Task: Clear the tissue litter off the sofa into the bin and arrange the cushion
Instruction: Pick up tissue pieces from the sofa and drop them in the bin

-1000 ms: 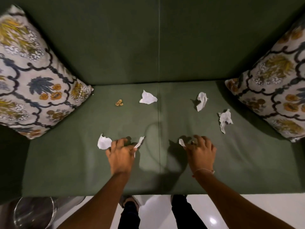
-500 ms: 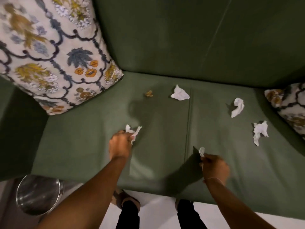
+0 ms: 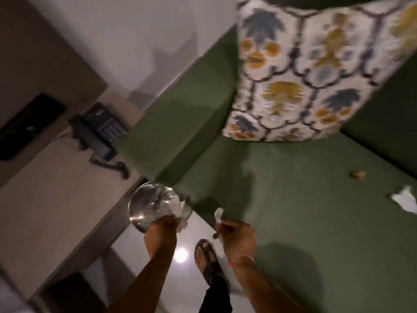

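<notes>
My left hand (image 3: 163, 227) is closed on crumpled white tissue (image 3: 182, 224) right at the near rim of the shiny metal bin (image 3: 150, 203), which stands on the floor by the sofa's left end. Just right of it, over the sofa's front edge, my right hand (image 3: 237, 231) pinches a small tissue scrap (image 3: 218, 213). One loose white tissue (image 3: 405, 199) lies on the green sofa seat (image 3: 293, 211) at the far right, with a small brown crumb (image 3: 357, 175) above it. A floral cushion (image 3: 304, 71) leans in the sofa's corner.
A beige side table (image 3: 45, 188) left of the sofa carries a dark telephone (image 3: 99, 132) and a flat black object (image 3: 29, 125). My sandalled foot (image 3: 207, 258) stands on the glossy white floor between bin and sofa.
The view has swung left from the sofa seat to the bin. Both hands, each holding tissue, left the seat and moved to the bin; the left now reaches its rim.
</notes>
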A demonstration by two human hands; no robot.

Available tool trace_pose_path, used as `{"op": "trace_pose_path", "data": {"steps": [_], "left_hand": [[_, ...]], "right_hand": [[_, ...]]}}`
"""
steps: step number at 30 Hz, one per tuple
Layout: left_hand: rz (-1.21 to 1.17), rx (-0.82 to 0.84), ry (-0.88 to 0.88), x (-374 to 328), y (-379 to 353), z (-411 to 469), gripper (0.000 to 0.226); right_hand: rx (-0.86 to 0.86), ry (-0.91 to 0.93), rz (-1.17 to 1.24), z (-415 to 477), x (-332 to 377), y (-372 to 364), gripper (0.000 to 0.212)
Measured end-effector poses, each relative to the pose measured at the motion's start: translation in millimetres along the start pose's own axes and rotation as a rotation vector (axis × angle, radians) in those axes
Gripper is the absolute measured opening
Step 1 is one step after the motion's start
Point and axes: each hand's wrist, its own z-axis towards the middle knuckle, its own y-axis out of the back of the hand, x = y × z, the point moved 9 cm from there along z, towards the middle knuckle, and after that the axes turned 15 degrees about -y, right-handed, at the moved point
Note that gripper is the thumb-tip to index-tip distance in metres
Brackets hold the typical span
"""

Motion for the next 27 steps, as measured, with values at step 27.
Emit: {"op": "trace_pose_path", "data": {"steps": [27], "left_hand": [[0.159,0.095,-0.115,59.5,56.9,54.4,0.029]], "right_hand": [[0.174,0.164,-0.387,18.3,40.6,-154.6,0.025]]}}
